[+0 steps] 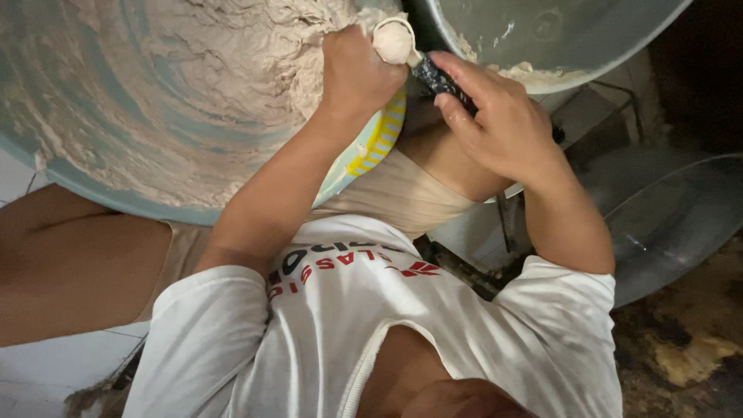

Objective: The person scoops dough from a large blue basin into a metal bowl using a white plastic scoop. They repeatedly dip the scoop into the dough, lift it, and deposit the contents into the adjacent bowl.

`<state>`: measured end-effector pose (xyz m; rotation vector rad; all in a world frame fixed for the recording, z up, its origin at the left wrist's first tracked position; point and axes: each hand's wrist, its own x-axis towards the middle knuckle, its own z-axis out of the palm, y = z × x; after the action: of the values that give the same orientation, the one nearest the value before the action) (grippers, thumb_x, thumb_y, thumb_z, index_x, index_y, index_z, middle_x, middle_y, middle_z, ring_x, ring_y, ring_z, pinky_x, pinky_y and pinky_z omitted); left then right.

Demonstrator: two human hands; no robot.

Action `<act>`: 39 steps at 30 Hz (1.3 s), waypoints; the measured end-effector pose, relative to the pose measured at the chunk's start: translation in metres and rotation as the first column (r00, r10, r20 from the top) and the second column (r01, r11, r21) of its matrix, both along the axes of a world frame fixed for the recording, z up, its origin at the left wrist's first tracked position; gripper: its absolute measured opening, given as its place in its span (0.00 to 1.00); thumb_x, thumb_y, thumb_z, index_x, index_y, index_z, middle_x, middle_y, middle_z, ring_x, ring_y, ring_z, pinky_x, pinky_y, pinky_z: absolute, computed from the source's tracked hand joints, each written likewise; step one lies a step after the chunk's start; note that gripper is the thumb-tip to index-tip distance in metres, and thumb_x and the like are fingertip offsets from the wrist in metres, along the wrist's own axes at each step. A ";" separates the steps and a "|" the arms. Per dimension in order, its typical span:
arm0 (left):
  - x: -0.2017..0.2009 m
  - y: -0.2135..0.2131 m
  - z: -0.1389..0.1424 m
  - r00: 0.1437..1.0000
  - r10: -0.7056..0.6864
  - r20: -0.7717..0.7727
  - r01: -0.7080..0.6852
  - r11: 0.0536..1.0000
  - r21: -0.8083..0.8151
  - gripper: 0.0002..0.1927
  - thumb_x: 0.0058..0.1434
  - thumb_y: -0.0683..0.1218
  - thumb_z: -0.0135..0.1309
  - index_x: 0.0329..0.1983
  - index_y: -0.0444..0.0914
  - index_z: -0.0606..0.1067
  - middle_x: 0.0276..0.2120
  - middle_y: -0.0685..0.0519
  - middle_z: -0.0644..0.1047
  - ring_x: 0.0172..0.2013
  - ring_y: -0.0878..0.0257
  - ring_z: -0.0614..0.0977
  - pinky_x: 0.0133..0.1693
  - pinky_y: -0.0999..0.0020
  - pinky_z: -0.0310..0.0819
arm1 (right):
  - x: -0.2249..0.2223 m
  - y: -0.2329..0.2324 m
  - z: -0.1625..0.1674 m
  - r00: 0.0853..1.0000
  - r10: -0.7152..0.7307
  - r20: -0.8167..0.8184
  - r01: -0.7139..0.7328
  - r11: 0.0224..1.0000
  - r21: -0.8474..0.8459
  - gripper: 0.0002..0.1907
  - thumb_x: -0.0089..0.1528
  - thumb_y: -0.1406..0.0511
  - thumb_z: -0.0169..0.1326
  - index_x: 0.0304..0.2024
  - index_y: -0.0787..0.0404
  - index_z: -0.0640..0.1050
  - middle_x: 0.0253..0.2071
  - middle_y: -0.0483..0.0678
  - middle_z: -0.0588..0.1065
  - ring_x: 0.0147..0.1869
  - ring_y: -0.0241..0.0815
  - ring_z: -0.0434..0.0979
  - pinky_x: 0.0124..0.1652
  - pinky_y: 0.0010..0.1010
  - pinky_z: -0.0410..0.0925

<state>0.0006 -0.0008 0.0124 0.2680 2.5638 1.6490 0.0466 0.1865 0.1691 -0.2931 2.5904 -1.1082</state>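
Two hands are seen at work over the rim where two basins meet. The left hand [360, 73] is closed in a fist against the edge of the big blue basin [93, 166], which is smeared thickly with pale dough [232, 54]; whether a lump is clamped inside the fist cannot be told, though a rounded ball of dough [393, 40] shows just at its top. The right hand [499, 116] is wrapped around the dark handle of a scraper [437, 77], fingers closed on it, thumb side towards the ball.

The scraper lies between the two hands, at the top centre of the view. Its long axis runs on a diagonal, from lower right inside the right hand up and to the left, so that its working end points at the ball of dough and touches it or nearly so. The blade itself is mostly hidden by dough.

For the portion to be parted cleanly, the fist is best kept steady on the rim while the tool is drawn across the neck of the ball in one firm stroke, with its edge held flat against the fist. A loose grip on the floury handle would likely let it slip.

Beyond them a grey metal basin [542, 31] holds a little dough.
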 end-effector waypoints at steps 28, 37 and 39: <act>-0.002 -0.008 0.011 0.981 0.064 -0.182 -0.038 0.989 0.144 0.09 0.52 0.42 0.65 0.34 0.35 0.79 0.27 0.42 0.80 0.29 0.43 0.83 0.33 0.56 0.78 | -0.004 -0.005 0.013 0.992 0.073 -0.101 -0.058 0.988 0.145 0.23 0.69 0.69 0.57 0.67 0.61 0.70 0.53 0.61 0.78 0.50 0.56 0.78 0.48 0.39 0.71; -0.030 -0.029 -0.035 0.997 0.041 0.070 -0.013 0.933 -0.359 0.17 0.47 0.50 0.69 0.29 0.32 0.76 0.29 0.36 0.79 0.33 0.38 0.81 0.37 0.47 0.75 | -0.026 0.016 -0.009 0.765 -0.067 0.641 0.349 0.879 -0.325 0.24 0.72 0.68 0.51 0.70 0.61 0.69 0.41 0.46 0.78 0.29 0.26 0.69 0.28 0.20 0.65; -0.067 -0.067 -0.058 0.976 0.209 0.066 -0.141 0.830 -0.540 0.20 0.48 0.50 0.69 0.32 0.32 0.76 0.31 0.36 0.79 0.36 0.38 0.81 0.40 0.47 0.74 | -0.033 0.032 -0.013 0.762 -0.165 0.626 0.416 0.865 -0.280 0.22 0.71 0.69 0.52 0.68 0.61 0.71 0.39 0.47 0.77 0.27 0.28 0.69 0.24 0.21 0.61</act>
<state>-0.0667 -0.0678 -0.0455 -0.1126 2.8778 0.8788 0.0132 0.2184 0.1558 0.3556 1.8712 -1.5542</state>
